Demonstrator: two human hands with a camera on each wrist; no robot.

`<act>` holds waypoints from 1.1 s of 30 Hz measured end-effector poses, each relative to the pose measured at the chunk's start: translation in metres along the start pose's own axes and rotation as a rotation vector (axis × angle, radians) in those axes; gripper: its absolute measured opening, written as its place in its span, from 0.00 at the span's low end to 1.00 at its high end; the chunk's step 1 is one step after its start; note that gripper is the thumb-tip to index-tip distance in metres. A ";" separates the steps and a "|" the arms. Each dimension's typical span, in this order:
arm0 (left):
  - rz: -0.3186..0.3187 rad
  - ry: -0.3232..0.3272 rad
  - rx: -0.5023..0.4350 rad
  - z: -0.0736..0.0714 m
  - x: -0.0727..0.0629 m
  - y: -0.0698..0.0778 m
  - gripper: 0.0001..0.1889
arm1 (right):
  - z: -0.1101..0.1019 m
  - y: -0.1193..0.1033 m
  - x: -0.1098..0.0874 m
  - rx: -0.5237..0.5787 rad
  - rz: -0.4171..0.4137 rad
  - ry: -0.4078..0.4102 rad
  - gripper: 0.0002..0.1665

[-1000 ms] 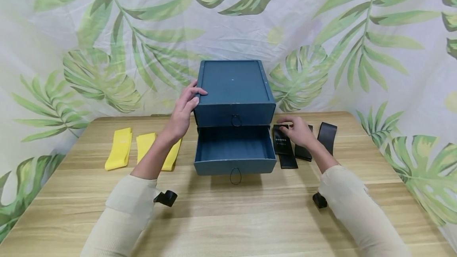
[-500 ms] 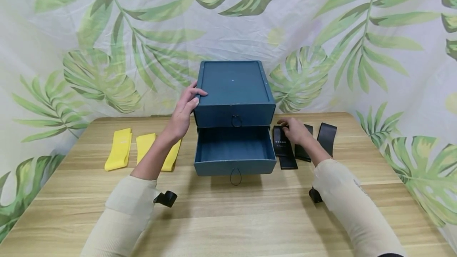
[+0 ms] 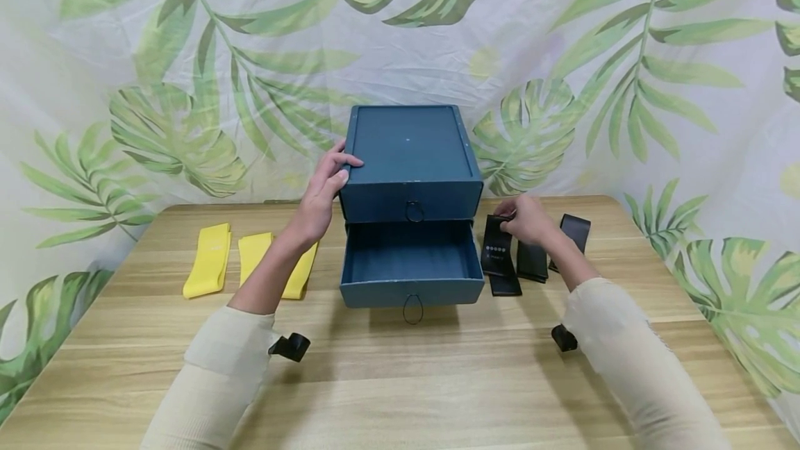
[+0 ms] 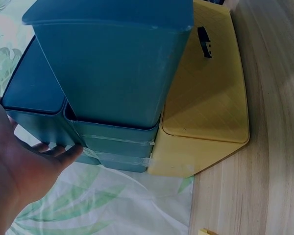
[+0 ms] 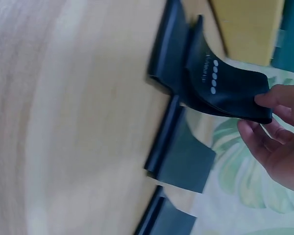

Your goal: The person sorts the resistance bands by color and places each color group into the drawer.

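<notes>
My left hand (image 3: 320,194) rests on the top left edge of a blue drawer cabinet (image 3: 407,144); the left wrist view shows its fingers (image 4: 63,155) against the cabinet side. The blue drawer (image 3: 412,292) below the top one is pulled out, and nothing shows inside it. At the cabinet's right, my right hand (image 3: 526,219) pinches the far end of a folded black resistance band (image 3: 498,248) between thumb and fingers. In the right wrist view that end of the band (image 5: 235,90) is raised, while its other end stays low by the table.
Two more folded black bands (image 3: 532,262) (image 3: 573,231) lie to the right. Yellow bands (image 3: 208,260) lie left of the cabinet, partly behind my left forearm. A yellow box section (image 4: 206,93) with a black loop sits beneath the open drawer. A leaf-print cloth (image 3: 406,61) hangs behind.
My right hand has gone from touching the far end of the nearest black band to pinching and lifting it, shifting slightly right and up. The left hand and cabinet have stayed still.
</notes>
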State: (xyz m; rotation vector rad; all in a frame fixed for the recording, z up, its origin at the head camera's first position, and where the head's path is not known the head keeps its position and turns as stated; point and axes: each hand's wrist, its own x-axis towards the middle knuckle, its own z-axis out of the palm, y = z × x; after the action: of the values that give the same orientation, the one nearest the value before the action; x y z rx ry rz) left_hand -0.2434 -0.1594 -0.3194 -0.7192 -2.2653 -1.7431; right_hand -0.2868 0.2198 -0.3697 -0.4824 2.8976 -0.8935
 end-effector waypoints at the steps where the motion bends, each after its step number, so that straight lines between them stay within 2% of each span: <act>1: 0.000 -0.001 -0.001 0.000 0.000 0.000 0.21 | -0.003 -0.002 -0.002 0.006 -0.002 -0.003 0.15; 9: -0.007 -0.002 0.007 0.000 0.001 -0.001 0.22 | -0.022 -0.019 -0.015 0.042 0.014 -0.021 0.16; 24: -0.027 0.006 0.012 -0.001 0.001 -0.002 0.22 | -0.046 -0.040 -0.039 0.133 0.002 0.003 0.16; 33: -0.011 0.001 -0.004 0.000 0.000 -0.001 0.21 | -0.067 -0.058 -0.057 0.359 0.005 0.041 0.18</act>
State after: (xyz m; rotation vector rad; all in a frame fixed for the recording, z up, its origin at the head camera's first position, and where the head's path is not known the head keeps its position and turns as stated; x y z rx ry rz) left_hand -0.2440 -0.1594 -0.3205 -0.7081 -2.2696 -1.7529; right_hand -0.2276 0.2285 -0.2833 -0.4271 2.6794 -1.3982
